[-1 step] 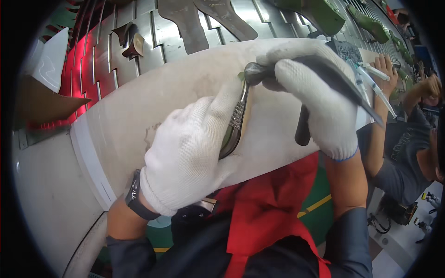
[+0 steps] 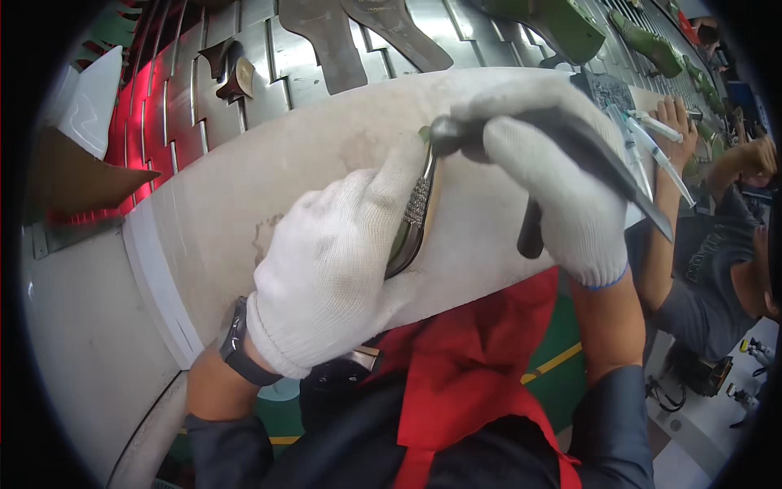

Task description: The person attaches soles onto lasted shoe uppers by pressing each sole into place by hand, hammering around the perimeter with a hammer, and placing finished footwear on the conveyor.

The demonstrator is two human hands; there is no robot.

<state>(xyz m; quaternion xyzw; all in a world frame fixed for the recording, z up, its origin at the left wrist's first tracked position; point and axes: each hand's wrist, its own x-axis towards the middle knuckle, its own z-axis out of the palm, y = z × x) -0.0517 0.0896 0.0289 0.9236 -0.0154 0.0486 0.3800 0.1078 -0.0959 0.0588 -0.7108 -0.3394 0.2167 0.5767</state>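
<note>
In my white-gloved left hand (image 2: pixel 330 257) is a shoe (image 2: pixel 419 204) on a green last, gripped along its side against the worktop. A dark glossy edge and a band of glittering stones show on the shoe; my fingers hide much of the rest. Gloved in white too, my right hand (image 2: pixel 562 175) is closed around a dark hammer (image 2: pixel 599 151) with a round face and a long flat tail. The round face is at the far end of the shoe, by a bit of green last; whether they touch I cannot tell. The hammer's black handle end sticks out below my palm.
Beyond the pale worktop (image 2: pixel 326 159) runs a metal slat conveyor (image 2: pixel 305 94) bearing brown sole-shaped pieces (image 2: pixel 326 41), small heel-like pieces (image 2: pixel 236 79) and green lasts (image 2: pixel 648 42). Syringes (image 2: pixel 660 159) stand at the right, near a co-worker's hand (image 2: pixel 678 134).
The hammer has tilted slightly, its face and flat tail a little lower. My right hand has shifted slightly with it. My left hand and the shoe stay put.
</note>
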